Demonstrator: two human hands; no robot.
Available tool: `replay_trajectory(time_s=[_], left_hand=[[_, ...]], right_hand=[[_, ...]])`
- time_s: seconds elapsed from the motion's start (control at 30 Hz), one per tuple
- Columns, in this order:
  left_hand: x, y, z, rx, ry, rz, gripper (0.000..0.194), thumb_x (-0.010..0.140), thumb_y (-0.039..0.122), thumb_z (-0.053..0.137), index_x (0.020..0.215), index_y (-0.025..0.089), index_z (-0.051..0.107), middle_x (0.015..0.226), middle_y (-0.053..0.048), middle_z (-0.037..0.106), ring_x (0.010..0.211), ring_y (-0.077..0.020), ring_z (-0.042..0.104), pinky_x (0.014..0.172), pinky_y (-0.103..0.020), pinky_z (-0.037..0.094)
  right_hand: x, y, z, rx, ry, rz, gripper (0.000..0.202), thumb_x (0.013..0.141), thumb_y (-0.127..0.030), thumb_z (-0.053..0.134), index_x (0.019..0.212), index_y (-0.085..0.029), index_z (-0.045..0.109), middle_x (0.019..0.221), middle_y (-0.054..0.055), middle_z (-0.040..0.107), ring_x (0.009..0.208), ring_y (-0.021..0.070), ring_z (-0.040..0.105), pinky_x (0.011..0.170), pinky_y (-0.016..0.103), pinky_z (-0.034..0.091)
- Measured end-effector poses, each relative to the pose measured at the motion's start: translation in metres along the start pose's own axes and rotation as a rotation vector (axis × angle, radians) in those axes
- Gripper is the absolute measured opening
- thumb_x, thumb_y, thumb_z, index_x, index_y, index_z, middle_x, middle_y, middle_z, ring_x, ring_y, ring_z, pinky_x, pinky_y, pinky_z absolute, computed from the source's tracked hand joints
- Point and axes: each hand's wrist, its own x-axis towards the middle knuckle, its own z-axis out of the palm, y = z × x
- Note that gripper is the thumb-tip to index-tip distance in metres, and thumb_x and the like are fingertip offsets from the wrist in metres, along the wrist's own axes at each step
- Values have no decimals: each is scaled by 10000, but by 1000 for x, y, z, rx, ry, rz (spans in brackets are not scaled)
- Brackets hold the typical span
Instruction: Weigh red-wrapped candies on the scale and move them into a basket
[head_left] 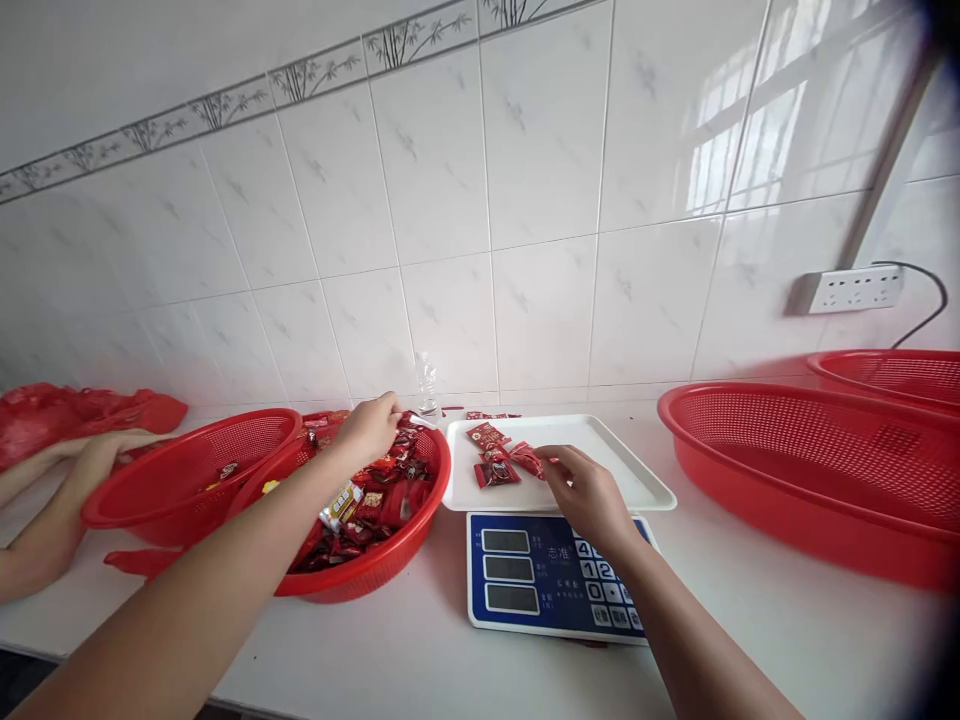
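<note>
My left hand point(369, 432) is over the far side of a red basket point(409, 548) full of wrapped snacks, its fingers pinched together near a whitish packet point(426, 423). What it grips, if anything, is too small to tell. My right hand point(589, 490) reaches over the front of a white tray point(630, 480), its fingers closed at the edge of a red packet point(527, 459). More red packets point(496, 472) lie beside it on the tray. Below the tray is the blue panel of a scale point(551, 575), partly covered by my right wrist.
Another person's hands point(101, 460) are at the far left, by a second red basket point(142, 490) and red plastic bags point(67, 420). A clear bottle point(427, 385) stands near the wall. Large red baskets point(795, 480) sit on the right, below a socket strip point(855, 290).
</note>
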Motion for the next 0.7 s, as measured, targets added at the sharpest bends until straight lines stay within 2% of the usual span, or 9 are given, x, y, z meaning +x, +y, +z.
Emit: replay_trajectory(time_s=[0.07,0.13,0.2,0.27,0.37,0.5,0.57,0.7], left_hand=[[1,21,14,-98,13,63,131,836,203,391,795,208,516,704,2,595,632,-138,533,568,-221,349],[0,38,33,-183,-30,125,144,841,202,397,877,205,537,800,-14,630,719,-145,572,630,-223,392],[-3,49,50,-224,-133,209,210,809,201,462,1005,204,536,987,-42,631,884,-168,581,746,-240,413],[-6,53,62,-234,-261,272,330,786,206,498,1115,206,510,1159,-63,574,1032,-195,539,851,-263,395],[-13,48,63,-264,-371,270,404,817,213,444,1221,201,452,1285,-68,488,1142,-195,473,938,-276,349],[-22,30,48,-273,-406,219,488,820,295,456,1292,199,383,1357,-67,410,1233,-207,373,1016,-306,261],[-27,19,44,-291,-445,218,521,813,387,463,1296,209,380,1358,-67,408,1234,-223,368,1014,-321,260],[-33,4,46,-370,-497,250,521,829,507,380,1284,253,381,1306,-48,467,1169,-219,433,951,-302,325]], right_hand=[[0,2,1,7,-6,0,226,814,-292,404,882,-220,607,920,42,647,719,149,592,639,269,454],[0,3,2,17,-6,-1,225,819,-301,405,888,-222,605,920,40,646,738,153,593,653,272,455],[-1,4,2,22,-8,2,226,821,-305,404,890,-224,603,924,40,643,747,155,593,659,273,456],[0,4,1,12,-11,21,231,820,-303,400,898,-223,603,942,40,640,750,155,593,668,276,457],[2,3,-1,-36,-37,92,260,821,-303,390,958,-226,597,1004,44,633,797,167,599,709,292,459],[11,-2,0,-159,-186,153,390,818,-337,411,1169,-203,516,1188,83,560,1016,221,544,848,344,415],[15,-5,2,-197,-303,113,424,809,-347,434,1197,-189,501,1209,96,543,1087,239,499,889,359,385],[22,-11,6,-172,-505,-8,337,812,-341,439,1116,-262,563,1106,46,591,1008,211,538,855,342,399]])
